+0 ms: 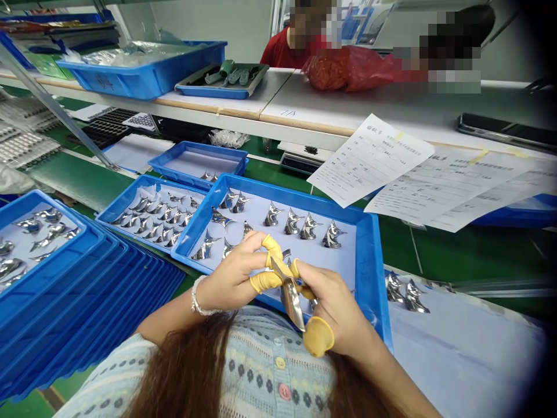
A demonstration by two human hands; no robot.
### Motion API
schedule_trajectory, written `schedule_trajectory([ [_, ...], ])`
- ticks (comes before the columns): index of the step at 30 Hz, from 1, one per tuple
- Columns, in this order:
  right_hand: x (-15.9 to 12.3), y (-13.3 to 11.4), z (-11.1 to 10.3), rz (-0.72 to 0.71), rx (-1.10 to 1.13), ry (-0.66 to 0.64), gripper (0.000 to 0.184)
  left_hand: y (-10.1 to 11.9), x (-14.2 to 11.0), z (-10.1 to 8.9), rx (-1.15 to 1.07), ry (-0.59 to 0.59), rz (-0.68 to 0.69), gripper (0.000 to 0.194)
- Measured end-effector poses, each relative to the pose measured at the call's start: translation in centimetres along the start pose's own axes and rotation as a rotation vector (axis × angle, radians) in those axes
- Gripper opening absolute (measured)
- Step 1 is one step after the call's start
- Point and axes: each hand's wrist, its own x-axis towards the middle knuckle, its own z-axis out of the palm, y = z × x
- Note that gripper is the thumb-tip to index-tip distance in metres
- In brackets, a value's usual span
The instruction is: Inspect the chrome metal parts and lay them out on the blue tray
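My left hand (237, 274) and my right hand (337, 310) both pinch one shiny curved metal part (290, 296) close to my chest. Yellow finger cots cover the fingertips of both hands. The part hangs over the near edge of a blue tray (368, 255) lined with pale paper. Several similar fin-shaped metal parts (307, 226) stand in rows in that tray. A bead bracelet sits on my left wrist.
A second blue tray (152, 216) of parts lies to the left, with a stack of blue trays (87, 302) nearer. Two loose parts (407, 293) rest on paper at right. Printed sheets (369, 159) hang from a shelf. A person in red sits across.
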Motion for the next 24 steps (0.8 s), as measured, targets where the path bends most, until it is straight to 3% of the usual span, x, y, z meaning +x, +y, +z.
schedule_trajectory([
  [5,0.06,-0.04,-0.05,-0.020,-0.046,0.028,0.072,-0.04,-0.04,0.02,-0.018,-0.013,-0.003,0.035],
  [24,-0.18,0.46,0.67,-0.051,-0.035,0.022,0.070,-0.04,-0.40,0.50,-0.028,0.012,0.000,0.033],
])
